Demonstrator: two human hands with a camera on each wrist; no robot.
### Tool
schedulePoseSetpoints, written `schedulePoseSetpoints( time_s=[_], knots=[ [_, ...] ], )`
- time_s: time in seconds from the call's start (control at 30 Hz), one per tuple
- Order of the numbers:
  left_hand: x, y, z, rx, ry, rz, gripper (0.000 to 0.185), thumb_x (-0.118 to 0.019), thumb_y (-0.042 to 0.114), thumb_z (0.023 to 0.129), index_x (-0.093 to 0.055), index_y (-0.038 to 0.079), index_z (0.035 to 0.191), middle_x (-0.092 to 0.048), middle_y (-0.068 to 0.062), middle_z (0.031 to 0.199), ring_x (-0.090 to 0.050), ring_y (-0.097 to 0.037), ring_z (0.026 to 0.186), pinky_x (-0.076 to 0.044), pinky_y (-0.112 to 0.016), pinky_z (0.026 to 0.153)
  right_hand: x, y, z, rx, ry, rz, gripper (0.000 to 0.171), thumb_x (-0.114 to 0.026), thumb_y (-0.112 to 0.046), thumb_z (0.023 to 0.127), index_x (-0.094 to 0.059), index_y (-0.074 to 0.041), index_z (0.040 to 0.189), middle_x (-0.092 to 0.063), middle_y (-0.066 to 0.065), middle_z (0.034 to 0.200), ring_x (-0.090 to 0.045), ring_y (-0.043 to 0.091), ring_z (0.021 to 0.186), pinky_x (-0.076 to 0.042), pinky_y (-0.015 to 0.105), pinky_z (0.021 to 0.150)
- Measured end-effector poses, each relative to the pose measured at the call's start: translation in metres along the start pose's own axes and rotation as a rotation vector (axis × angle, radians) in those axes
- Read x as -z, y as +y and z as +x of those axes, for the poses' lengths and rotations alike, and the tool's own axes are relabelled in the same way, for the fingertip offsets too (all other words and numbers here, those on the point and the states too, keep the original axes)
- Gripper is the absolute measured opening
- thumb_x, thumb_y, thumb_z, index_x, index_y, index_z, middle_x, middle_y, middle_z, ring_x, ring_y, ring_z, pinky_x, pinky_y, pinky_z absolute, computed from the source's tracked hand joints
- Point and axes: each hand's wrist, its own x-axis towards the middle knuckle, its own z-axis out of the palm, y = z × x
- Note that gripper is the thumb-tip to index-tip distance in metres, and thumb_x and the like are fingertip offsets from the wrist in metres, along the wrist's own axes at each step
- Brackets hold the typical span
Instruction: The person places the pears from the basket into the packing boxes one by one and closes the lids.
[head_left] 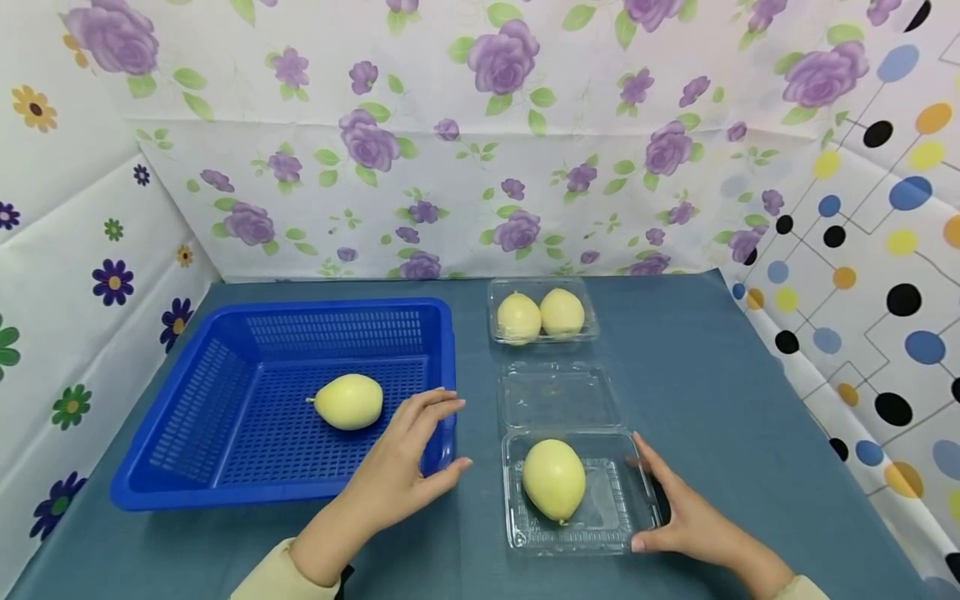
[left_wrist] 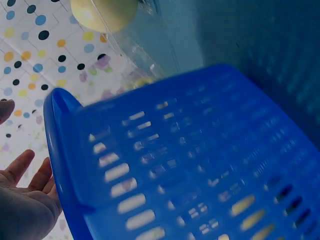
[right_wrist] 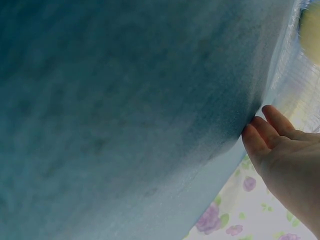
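Clamshell box [head_left: 600,508] holding 1 pear [head_left: 553,479] seemingly touches right hand [head_left: 693,521]'s straight fingers; left hand [head_left: 405,462] open beside blue basket [head_left: 225,400].

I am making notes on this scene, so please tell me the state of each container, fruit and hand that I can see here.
Blue basket: upright, holds one yellow fruit.
Near clamshell box: lid open, lying flat behind it; one fruit inside.
Far clamshell box: appears closed, two fruits inside.
Left hand: open, fingers relaxed, at the basket's right wall.
Right hand: open, fingers against the near box's right side.
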Motion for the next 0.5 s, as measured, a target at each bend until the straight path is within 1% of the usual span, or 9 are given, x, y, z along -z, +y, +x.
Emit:
schedulePoseSetpoints(
  time_s=[0.13,0.23,0.3,0.4,0.5],
  knots=[
    [0.007,-0.007,0.001,0.006,0.036,0.036,0.062,-0.08,0.017,0.075,-0.052,0.002,0.129,-0.051,-0.016,0.13,-0.048,-0.031,0.122,-0.049,-0.048,0.092,0.001,-0.002,0.002,-0.002,-0.001,0.005,0.12,-0.082,-0.014,0.072,0.006,-0.013,0.154,-0.028,0.036,0.145,-0.025,0.058,0.13,-0.033,0.074,0.089],
    [0.013,-0.012,0.001,0.032,0.054,0.057,0.062,-0.08,0.017,0.075,-0.052,0.001,0.128,-0.051,-0.018,0.13,-0.05,-0.033,0.12,-0.049,-0.05,0.092,0.002,-0.002,0.003,-0.01,-0.01,0.01,0.119,-0.082,-0.014,0.073,0.007,-0.013,0.154,-0.028,0.036,0.145,-0.024,0.059,0.13,-0.032,0.074,0.089],
    [0.016,-0.016,0.001,0.069,0.059,0.054,0.061,-0.079,0.016,0.076,-0.052,0.001,0.128,-0.05,-0.018,0.129,-0.05,-0.034,0.119,-0.049,-0.051,0.091,0.002,-0.002,0.003,-0.016,-0.019,0.017,0.118,-0.081,-0.014,0.074,0.007,-0.013,0.153,-0.028,0.036,0.146,-0.023,0.06,0.131,-0.032,0.075,0.089],
    [0.021,-0.021,0.0,0.154,0.063,0.014,0.06,-0.078,0.014,0.077,-0.05,0.001,0.129,-0.048,-0.02,0.13,-0.048,-0.036,0.12,-0.047,-0.055,0.092,0.001,-0.002,0.002,-0.022,-0.024,0.02,0.118,-0.081,-0.014,0.075,0.008,-0.014,0.153,-0.028,0.036,0.146,-0.023,0.06,0.131,-0.032,0.074,0.089],
    [0.026,-0.025,-0.002,0.232,0.08,-0.019,0.06,-0.078,0.012,0.078,-0.049,0.001,0.129,-0.046,-0.021,0.13,-0.045,-0.038,0.12,-0.045,-0.058,0.092,0.0,-0.001,0.002,-0.018,-0.027,0.025,0.118,-0.08,-0.014,0.075,0.008,-0.013,0.153,-0.026,0.037,0.146,-0.023,0.059,0.131,-0.033,0.074,0.089]
  ],
)
